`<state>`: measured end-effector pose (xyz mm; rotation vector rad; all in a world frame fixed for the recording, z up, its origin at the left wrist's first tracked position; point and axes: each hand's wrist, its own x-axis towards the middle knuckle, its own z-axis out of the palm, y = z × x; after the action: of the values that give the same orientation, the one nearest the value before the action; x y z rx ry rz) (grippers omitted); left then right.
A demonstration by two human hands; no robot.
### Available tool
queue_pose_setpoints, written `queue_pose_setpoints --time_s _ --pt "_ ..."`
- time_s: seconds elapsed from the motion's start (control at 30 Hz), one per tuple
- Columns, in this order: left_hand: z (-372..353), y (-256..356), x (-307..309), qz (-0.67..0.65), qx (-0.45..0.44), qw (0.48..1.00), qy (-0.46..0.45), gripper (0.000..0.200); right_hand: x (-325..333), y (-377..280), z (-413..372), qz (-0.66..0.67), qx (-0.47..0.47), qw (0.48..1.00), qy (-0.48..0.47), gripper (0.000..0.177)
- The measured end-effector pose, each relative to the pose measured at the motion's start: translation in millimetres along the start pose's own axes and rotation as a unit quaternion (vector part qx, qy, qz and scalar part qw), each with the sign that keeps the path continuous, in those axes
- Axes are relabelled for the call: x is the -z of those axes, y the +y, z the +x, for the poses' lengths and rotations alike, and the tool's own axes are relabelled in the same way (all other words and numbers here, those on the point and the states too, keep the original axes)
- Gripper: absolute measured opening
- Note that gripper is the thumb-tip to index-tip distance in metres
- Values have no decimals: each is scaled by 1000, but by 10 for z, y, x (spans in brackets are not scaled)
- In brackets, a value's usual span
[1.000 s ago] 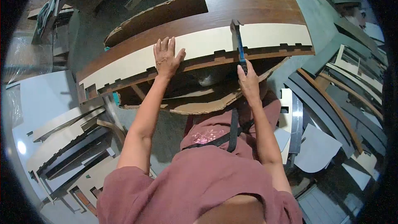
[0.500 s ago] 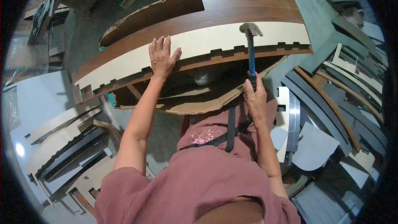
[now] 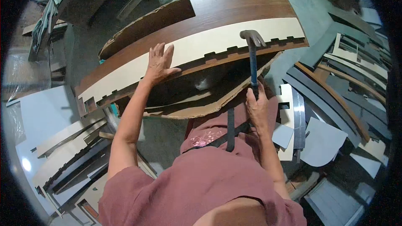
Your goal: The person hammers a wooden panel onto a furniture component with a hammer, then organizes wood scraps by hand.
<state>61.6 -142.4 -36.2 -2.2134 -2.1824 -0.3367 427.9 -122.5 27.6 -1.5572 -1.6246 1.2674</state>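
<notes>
1. Brown wood-grain board (image 3: 243,0): lies across a cardboard box (image 3: 184,115).
2. Pale strip (image 3: 201,42): laid along the board's near edge, notches cut along its near side; whether it is fastened, cannot tell.
3. Hammer (image 3: 253,65): raised, head above the strip's right part; contact cannot be confirmed.
4. Left hand (image 3: 157,66): unclenched, fingers spread over the strip's near edge.
5. Right hand (image 3: 258,108): clenched round the hammer's grip.

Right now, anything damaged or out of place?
The cardboard jutting out past the board has ragged edges, apparently torn. Right side: panels lie loosely heaped at mixed angles; might just be storage.
</notes>
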Motion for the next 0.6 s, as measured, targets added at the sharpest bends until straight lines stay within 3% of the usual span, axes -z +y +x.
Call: queue_pose_setpoints --time_s 0.17,0.43,0.6 --pt "109 -2 34 -55 -24 998 5 90 246 119 -244 8 -45 999 14 43" --pt "621 581 -207 -113 -45 990 74 95 140 13 -137 76 -80 994 -13 38" --pt "961 937 -295 -123 -48 988 81 99 -69 -142 213 18 -25 999 -19 44"
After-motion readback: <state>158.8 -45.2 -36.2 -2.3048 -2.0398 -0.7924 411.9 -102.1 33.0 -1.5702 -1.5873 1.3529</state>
